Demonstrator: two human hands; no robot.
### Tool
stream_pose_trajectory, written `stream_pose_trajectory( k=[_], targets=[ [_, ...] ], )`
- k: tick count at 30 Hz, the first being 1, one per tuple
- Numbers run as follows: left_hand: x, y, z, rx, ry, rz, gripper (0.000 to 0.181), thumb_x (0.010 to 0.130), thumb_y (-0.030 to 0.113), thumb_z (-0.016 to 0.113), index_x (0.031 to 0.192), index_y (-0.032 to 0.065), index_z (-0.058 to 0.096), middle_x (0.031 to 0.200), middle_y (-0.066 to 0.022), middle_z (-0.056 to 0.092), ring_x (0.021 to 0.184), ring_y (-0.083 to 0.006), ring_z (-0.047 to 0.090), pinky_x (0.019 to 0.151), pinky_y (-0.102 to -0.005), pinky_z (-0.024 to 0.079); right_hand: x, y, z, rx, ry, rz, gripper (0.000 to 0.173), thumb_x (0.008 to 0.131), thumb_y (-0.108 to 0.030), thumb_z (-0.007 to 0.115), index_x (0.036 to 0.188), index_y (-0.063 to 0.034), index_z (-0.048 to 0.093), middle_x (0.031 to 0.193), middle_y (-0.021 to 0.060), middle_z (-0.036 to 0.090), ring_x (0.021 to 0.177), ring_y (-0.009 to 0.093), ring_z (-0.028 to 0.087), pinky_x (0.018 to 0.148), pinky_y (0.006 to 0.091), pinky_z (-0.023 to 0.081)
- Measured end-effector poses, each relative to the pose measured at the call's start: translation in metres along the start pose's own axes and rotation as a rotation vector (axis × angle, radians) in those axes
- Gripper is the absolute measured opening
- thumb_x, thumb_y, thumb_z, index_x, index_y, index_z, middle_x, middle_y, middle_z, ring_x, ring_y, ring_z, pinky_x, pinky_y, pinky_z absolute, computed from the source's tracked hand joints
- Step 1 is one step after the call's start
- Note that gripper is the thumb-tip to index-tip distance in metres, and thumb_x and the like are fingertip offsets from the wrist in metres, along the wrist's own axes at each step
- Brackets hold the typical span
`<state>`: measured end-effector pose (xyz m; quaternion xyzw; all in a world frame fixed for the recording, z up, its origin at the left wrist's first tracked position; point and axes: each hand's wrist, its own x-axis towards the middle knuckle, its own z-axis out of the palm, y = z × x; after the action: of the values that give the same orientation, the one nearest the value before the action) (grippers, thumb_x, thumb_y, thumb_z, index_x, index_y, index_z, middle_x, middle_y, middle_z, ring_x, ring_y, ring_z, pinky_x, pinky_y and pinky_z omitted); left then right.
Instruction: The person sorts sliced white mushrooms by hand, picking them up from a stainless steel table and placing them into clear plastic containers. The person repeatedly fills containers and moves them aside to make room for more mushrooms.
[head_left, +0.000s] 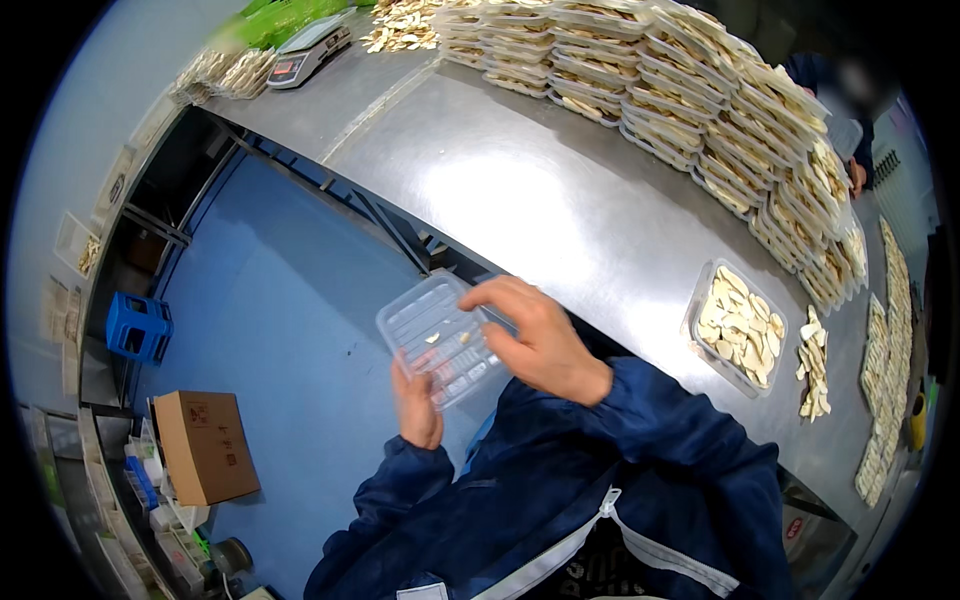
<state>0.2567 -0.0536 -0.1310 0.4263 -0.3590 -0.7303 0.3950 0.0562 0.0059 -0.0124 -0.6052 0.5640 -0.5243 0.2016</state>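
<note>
My left hand (418, 401) holds a clear ribbed plastic tray (409, 315) from below by its near side, above the blue floor in front of my body. Two small pale pieces show in it: a chip (433, 338) and a browner bit (465, 337). Over the tray's right part is my right hand (544, 337), with thumb and forefinger apart and nothing visible between them. The other right fingers are partly hidden. On the steel table to the right sits a clear tray of pale dried slices (739, 326), with a narrow pile of loose slices (813, 364) beside it.
Stacked slice-filled trays (675, 97) line the far side of the steel table (480, 180). A digital scale (309, 51) and a green crate (277, 19) stand at its far left. A cardboard box (206, 448) and a blue stool (139, 328) are on the left. A person (864, 154) is behind the stacks.
</note>
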Motion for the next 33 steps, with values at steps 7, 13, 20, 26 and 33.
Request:
stream_pose_trajectory(
  k=[7, 13, 20, 26, 33],
  targets=[
    [0.047, 0.061, 0.060, 0.012, -0.134, 0.352, 0.061, 0.100, 0.012, 0.049, 0.152, 0.0016, 0.019, 0.135, -0.0214, 0.052, 0.118, -0.0310, 0.057, 0.098, -0.0430, 0.050, -0.104, -0.030, -0.078, -0.111, 0.319, 0.093, 0.034, 0.077, 0.006, 0.056, 0.110, 0.0009, 0.063, 0.101, 0.0140, 0.065, 0.087, 0.027, 0.065, 0.080, 0.0341, 0.051],
    [0.205, 0.102, 0.100, -0.004, -0.295, 0.421, 0.032, 0.099, 0.009, 0.050, 0.129, -0.0016, 0.048, 0.127, -0.0161, 0.056, 0.110, -0.0299, 0.062, 0.092, -0.0392, 0.052, -0.191, -0.053, -0.120, -0.323, 0.553, 0.163, 0.035, 0.078, 0.009, 0.054, 0.112, 0.0044, 0.061, 0.103, 0.0151, 0.064, 0.089, 0.024, 0.065, 0.083, 0.0315, 0.049],
    [0.167, 0.081, 0.146, 0.225, -0.319, 0.352, 0.065, 0.102, 0.023, 0.053, 0.150, -0.0072, 0.020, 0.152, -0.0220, 0.031, 0.138, -0.0340, 0.038, 0.111, -0.0440, 0.036, -0.301, -0.071, -0.144, -0.622, 1.030, 0.447, 0.030, 0.082, 0.005, 0.053, 0.110, 0.0021, 0.062, 0.099, 0.0149, 0.066, 0.089, 0.024, 0.066, 0.080, 0.0317, 0.051],
    [0.040, 0.015, 0.214, 0.609, -0.888, 0.448, 0.049, 0.101, 0.016, 0.053, 0.146, 0.0020, 0.039, 0.122, -0.0149, 0.062, 0.108, -0.0198, 0.061, 0.090, -0.0317, 0.049, -0.359, -0.057, -0.211, -1.154, 1.095, 0.547, 0.034, 0.085, 0.001, 0.053, 0.118, 0.0026, 0.060, 0.109, 0.0179, 0.065, 0.096, 0.028, 0.064, 0.086, 0.0354, 0.050],
    [0.016, -0.023, 0.294, 0.585, -1.085, 0.077, 0.050, 0.097, 0.005, 0.056, 0.144, 0.0003, 0.039, 0.108, -0.0134, 0.063, 0.078, -0.0128, 0.064, 0.066, -0.0235, 0.052, -0.376, -0.033, -0.258, -0.780, 1.308, 0.752, 0.048, 0.088, -0.007, 0.055, 0.135, 0.0008, 0.050, 0.123, 0.0173, 0.061, 0.084, 0.020, 0.061, 0.081, 0.0316, 0.051]
  ],
)
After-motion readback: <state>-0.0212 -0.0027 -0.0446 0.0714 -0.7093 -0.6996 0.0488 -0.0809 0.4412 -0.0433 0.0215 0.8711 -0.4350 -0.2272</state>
